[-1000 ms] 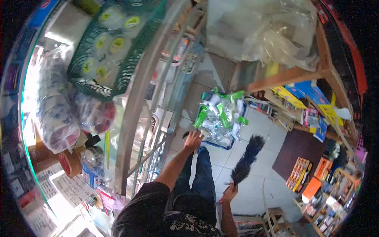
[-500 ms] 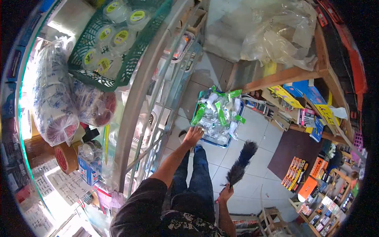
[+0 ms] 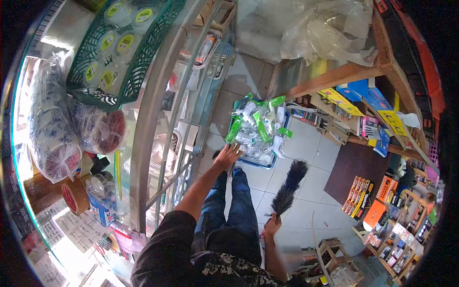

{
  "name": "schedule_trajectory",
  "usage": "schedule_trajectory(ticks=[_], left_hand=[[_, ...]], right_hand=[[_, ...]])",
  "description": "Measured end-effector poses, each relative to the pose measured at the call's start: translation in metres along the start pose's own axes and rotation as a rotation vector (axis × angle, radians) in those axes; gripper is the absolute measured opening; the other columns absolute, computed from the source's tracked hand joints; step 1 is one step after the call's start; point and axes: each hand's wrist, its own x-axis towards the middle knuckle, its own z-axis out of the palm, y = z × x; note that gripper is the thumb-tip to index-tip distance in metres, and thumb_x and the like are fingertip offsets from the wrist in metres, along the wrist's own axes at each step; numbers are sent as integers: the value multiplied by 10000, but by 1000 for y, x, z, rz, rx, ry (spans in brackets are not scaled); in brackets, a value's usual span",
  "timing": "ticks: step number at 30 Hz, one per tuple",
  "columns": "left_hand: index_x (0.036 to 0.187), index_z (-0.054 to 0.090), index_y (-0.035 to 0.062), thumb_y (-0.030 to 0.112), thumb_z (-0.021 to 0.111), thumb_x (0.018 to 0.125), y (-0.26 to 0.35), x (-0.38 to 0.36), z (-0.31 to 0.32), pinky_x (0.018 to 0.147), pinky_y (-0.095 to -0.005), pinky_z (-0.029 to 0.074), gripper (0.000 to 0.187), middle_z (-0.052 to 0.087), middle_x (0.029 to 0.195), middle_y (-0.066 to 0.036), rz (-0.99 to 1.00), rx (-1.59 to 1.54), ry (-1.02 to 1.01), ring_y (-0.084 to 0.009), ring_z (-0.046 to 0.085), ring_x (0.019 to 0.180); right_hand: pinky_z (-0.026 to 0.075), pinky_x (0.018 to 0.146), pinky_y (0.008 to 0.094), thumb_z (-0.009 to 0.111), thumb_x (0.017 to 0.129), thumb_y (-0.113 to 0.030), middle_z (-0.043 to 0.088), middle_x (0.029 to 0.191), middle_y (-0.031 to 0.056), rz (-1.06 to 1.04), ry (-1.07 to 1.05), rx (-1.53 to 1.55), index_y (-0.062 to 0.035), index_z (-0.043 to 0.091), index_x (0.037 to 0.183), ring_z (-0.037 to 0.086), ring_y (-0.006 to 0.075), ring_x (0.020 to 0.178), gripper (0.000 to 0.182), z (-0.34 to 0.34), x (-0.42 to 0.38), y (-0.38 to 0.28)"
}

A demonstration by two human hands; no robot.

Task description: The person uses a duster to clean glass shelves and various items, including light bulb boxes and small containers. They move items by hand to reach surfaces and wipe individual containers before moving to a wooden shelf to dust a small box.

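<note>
My left hand (image 3: pixel 228 155) reaches down to the near left corner of a blue basket (image 3: pixel 258 163), its fingers at the rim. Clear plastic packs with white parts and green labels (image 3: pixel 260 126) fill the basket, which is over the tiled floor. Whether the fingertips grip the rim is hidden. Lower right, my right hand (image 3: pixel 272 226) is wrapped round the handle of a black feather duster (image 3: pixel 288 189), whose feathers point up and away over the tiles.
A glass display counter (image 3: pixel 153 95) runs along the left, with a green basket (image 3: pixel 126 91) of clear containers and wrapped rolls (image 3: pixel 55 124) on it. Wooden shelving (image 3: pixel 334 83) with boxes is at right, near a dark mat (image 3: pixel 358 167). A wooden stool (image 3: pixel 334 253) stands lower right.
The view has shifted slightly, so the counter and blue basket appear further left. My left hand is still at the basket's corner, and my right hand still holds the duster.
</note>
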Motion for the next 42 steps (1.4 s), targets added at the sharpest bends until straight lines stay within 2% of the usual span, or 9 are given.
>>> schedule_trajectory(ticks=[7, 17, 19, 22, 29, 32, 35, 37, 42], left_hand=[[1118, 581, 122, 204, 545, 829, 0, 11, -1, 893, -393, 433, 302, 564, 1170, -81, -28, -65, 7, -232, 522, 1086], [1076, 590, 103, 182, 569, 798, 1, 21, 17, 854, -373, 456, 290, 579, 1050, -72, -157, -138, 30, -226, 543, 1028], [1009, 597, 93, 185, 570, 792, -7, 17, 20, 831, -366, 466, 237, 575, 1004, -65, -27, -155, 271, -227, 541, 1005], [957, 606, 91, 192, 570, 785, -9, 16, 11, 849, -376, 465, 202, 571, 995, -63, 6, -42, 200, -230, 534, 994], [940, 635, 77, 206, 568, 781, -10, 16, 3, 851, -390, 459, 215, 579, 993, -50, 82, 18, 113, -222, 530, 1012], [1033, 617, 65, 209, 570, 794, -9, 17, 0, 880, -383, 442, 283, 574, 1067, -77, 145, 67, 53, -227, 548, 1024], [1088, 599, 67, 211, 579, 801, -7, 16, -2, 831, -370, 468, 322, 595, 1078, -75, 179, 143, -34, -226, 593, 959], [1165, 564, 86, 202, 583, 810, -7, 11, 4, 755, -364, 496, 374, 620, 1083, -68, 46, 104, -108, -215, 634, 860], [1123, 549, 91, 217, 602, 780, -9, 6, 4, 661, -367, 506, 369, 625, 1014, -70, 59, 117, 3, -206, 642, 796]], right_hand=[[266, 285, 264, 531, 960, -302, 353, 470, -47, -97, 5, -128, -91, 490, 821, 328, 68, 321, 255, 0, 3, 4], [270, 282, 262, 526, 968, -301, 355, 458, -43, -1, -18, -103, -94, 497, 853, 323, 67, 315, 238, 6, 7, -12], [268, 281, 262, 525, 969, -298, 357, 455, -41, 55, -46, -96, -95, 498, 856, 323, 66, 313, 234, 2, 8, -8], [263, 277, 261, 519, 973, -283, 362, 451, -41, -18, -33, -106, -91, 504, 871, 327, 64, 312, 218, 8, 10, -11], [253, 282, 256, 518, 965, -255, 357, 465, -48, 69, -40, -84, -85, 513, 854, 317, 60, 322, 203, 17, 2, -44], [254, 283, 255, 519, 963, -254, 359, 468, -49, 16, -62, -64, -81, 520, 837, 316, 60, 322, 214, 18, 4, -49], [258, 286, 254, 519, 962, -258, 362, 471, -46, 6, -57, -83, -79, 523, 830, 319, 62, 322, 223, 17, 8, -51], [260, 288, 253, 519, 961, -261, 364, 473, -43, 15, -44, -93, -78, 523, 828, 321, 63, 323, 226, 19, 7, -53], [259, 287, 249, 525, 959, -264, 370, 474, -44, 18, -77, -40, -80, 524, 823, 324, 63, 316, 228, 20, 10, -55]])
